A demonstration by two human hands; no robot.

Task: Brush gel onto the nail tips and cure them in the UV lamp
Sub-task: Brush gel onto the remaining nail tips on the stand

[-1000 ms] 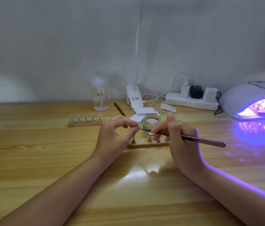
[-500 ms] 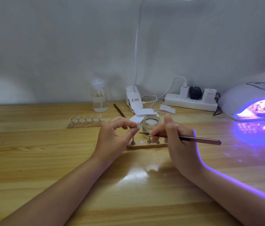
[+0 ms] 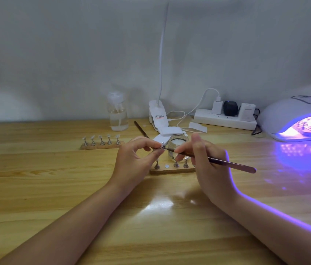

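Nail tip on a small metal stand [image 3: 162, 145] is pinched in the left hand [image 3: 137, 159] while the right hand [image 3: 204, 161] grips a slim metal-handled brush [image 3: 213, 160] touching it. One wooden strip of stands [image 3: 309, 129] sits inside the glowing white UV lamp [image 3: 284, 115], so probably curing. Left of the lamp, the near strip [image 3: 171, 170] seems partly done and the far five-tip strip [image 3: 102, 144] looks untouched.

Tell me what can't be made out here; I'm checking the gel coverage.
Head view only:
- Nail tip: too small, pinched by the left hand; gel coverage unreadable.
- Brush bristles: too fine to see.
- UV lamp: cut off by the right edge; glare blurs the stand inside.
- Near stand: right end hidden behind the right hand.
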